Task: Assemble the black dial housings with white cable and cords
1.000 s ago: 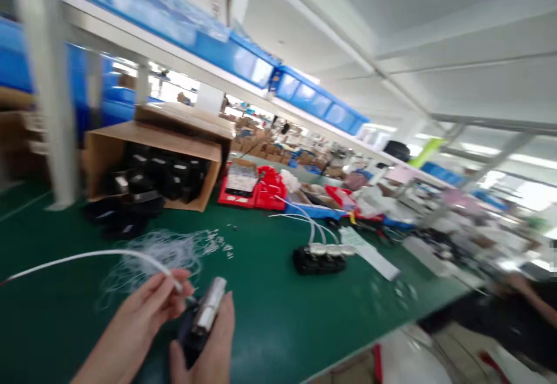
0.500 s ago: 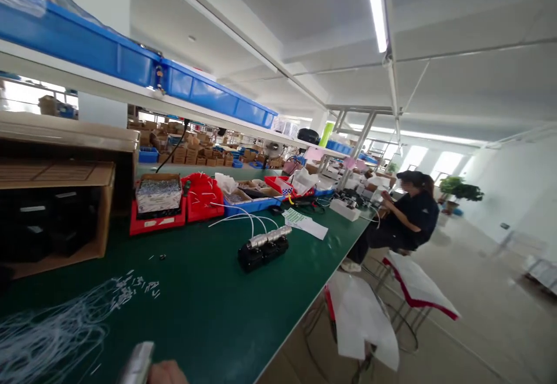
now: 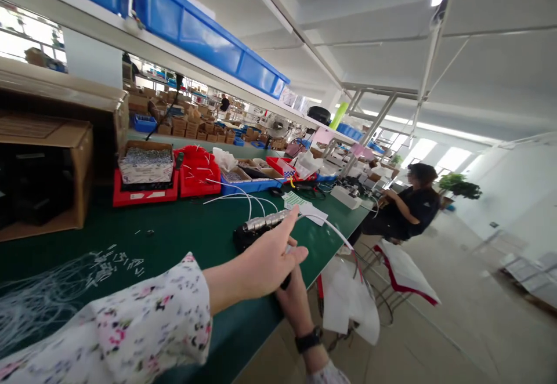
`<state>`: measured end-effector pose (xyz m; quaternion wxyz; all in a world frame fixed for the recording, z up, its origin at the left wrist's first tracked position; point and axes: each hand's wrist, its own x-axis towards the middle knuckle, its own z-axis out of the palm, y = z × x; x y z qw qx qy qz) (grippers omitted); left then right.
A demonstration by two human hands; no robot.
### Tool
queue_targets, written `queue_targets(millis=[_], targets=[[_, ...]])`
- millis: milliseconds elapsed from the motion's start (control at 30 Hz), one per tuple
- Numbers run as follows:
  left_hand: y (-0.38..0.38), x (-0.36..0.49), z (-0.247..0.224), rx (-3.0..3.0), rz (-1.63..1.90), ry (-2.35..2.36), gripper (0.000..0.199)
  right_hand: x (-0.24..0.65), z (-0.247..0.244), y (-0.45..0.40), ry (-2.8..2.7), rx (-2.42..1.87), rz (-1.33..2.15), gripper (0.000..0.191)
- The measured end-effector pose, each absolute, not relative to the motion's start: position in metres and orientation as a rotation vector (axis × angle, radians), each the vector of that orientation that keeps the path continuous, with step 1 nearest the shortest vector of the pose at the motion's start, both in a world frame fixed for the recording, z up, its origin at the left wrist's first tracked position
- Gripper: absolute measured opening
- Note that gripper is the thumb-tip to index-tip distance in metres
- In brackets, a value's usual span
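Observation:
My left hand (image 3: 272, 256) reaches in from the left, index finger and thumb stretched apart, over the black units with silver cylinders (image 3: 265, 220) on the green table (image 3: 183, 256). Behind and below it, my right hand (image 3: 293, 294), with a black wristband, is closed around a black part (image 3: 286, 281) that my left hand mostly covers. A white tube (image 3: 331, 224) with red wire at its end arches rightward from near my left fingertip. Other white tubes (image 3: 250, 201) rise from the units.
Clear strands (image 3: 39, 303) lie at left, near an open cardboard box (image 3: 82, 169). Red bins (image 3: 198, 172) and a blue tray (image 3: 248, 185) line the back. Papers (image 3: 311, 211) lie beyond the units. A person (image 3: 413, 204) sits at right; covered stools (image 3: 404, 268) stand beside the table.
Both hands have come in over the table by the black units, where only some fingers and a silver cylinder showed at the bottom edge. The arching tube with red wire has appeared. The view has shifted.

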<state>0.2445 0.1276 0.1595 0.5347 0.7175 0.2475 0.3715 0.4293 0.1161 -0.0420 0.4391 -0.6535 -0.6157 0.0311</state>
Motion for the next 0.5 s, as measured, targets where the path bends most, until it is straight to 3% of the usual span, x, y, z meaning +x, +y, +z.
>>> queue_targets(millis=[200,500], targets=[[0.158,0.22,0.069,1.73,0.753,1.104,0.06,0.559,-0.04,0.179,-1.28,-2.01,-0.03,0.066],[0.205,0.236,-0.012,1.888,0.728,1.505,0.083,0.586,-0.034,0.265,-1.042,-2.268,-0.083,0.042]])
